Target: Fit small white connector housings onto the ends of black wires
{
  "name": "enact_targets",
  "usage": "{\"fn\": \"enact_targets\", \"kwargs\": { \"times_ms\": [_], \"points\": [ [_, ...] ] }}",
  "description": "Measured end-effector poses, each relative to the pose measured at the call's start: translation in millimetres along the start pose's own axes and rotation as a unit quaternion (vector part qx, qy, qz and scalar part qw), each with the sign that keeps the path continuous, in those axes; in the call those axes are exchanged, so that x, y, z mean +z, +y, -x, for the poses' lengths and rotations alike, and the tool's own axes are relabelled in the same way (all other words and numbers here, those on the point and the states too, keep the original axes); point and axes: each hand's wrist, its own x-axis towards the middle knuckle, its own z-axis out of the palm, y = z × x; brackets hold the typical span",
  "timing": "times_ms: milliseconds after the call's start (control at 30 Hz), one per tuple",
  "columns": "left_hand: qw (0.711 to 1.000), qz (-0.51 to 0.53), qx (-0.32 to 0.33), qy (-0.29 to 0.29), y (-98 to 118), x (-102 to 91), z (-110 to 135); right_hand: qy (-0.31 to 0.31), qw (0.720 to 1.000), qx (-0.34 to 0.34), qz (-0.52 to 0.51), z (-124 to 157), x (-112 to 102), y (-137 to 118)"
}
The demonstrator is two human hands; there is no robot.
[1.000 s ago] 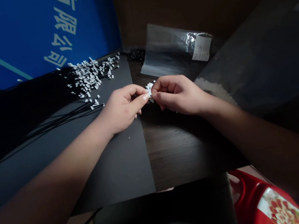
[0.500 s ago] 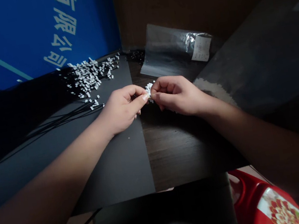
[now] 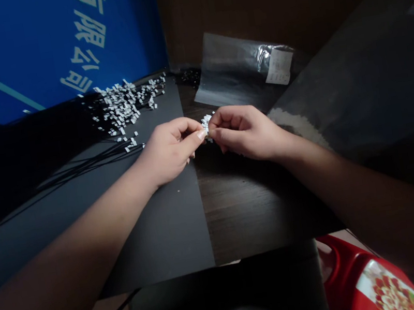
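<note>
My left hand and my right hand meet over the middle of the table, each with thumb and index finger pinched together. Their fingertips almost touch. Whatever sits between them is too small and too covered by the fingers to name. Just behind the fingertips lies a small heap of white pieces, partly hidden by my hands. Farther back on the left is a larger pile of black wires with white connector ends; some wires trail to the left.
A clear plastic bag with a white label lies at the back. Another large clear bag with white pieces fills the right. A blue panel with lettering stands at back left. Below the table edge is a red container.
</note>
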Motion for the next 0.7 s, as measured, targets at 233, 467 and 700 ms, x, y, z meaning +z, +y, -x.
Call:
{"fn": "enact_targets", "kwargs": {
  "times_ms": [233, 467, 700],
  "points": [
    [1.000, 0.016, 0.003, 0.010, 0.4, 1.4, 0.4, 0.033, 0.999, 0.033, -0.008, 0.6, 0.3, -2.1],
    [0.999, 0.022, 0.001, 0.024, 1.4, 3.2, 1.6, 0.043, 0.997, 0.054, -0.018, 0.8, 0.9, -2.0],
    [0.999, 0.034, 0.004, 0.027, -1.9, 4.2, 0.1, 0.035, 0.997, 0.065, -0.039, 1.5, 2.8, -0.1]
  ]
}}
